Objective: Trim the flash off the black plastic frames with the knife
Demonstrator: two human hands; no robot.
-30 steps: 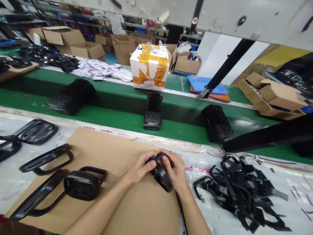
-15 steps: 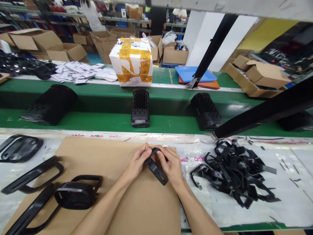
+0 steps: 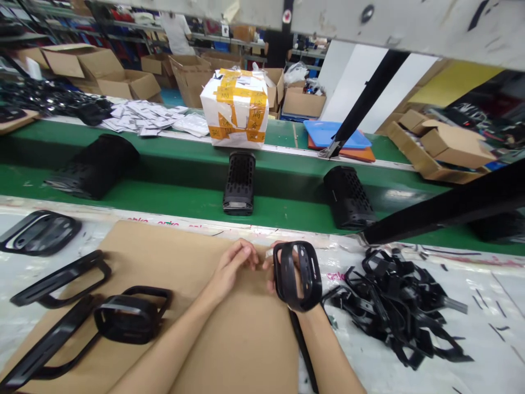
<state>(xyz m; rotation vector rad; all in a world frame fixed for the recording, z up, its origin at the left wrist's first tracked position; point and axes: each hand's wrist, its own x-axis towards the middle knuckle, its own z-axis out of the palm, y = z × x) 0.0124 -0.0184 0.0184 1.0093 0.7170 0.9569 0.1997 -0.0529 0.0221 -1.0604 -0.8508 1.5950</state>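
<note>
The left hand [image 3: 233, 267] is now hanging apart from the black frame [image 3: 290, 280], its fingers half curled and loosely parted, whereas half a second ago both hands were pinching the frame between them. The right hand [image 3: 270, 272] is gripping the frame alone, fingers curling behind and around its left side; its exact hold is partly hiding behind the black band. The frame is also facing differently: earlier it was showing its narrow edge, and now it is turning its wide, rounded opening toward the camera, sitting farther right, over the right edge of the cardboard sheet [image 3: 246, 345] and just beside the pile of black pieces [image 3: 394, 312]. A black strip [image 3: 302, 350] is lying beside the right forearm, more of it showing than before. At left, the other black frames [image 3: 127, 317] are resting as they were, and the perforated black housings [image 3: 240, 186] are still lying along the green belt [image 3: 184, 200].
</note>
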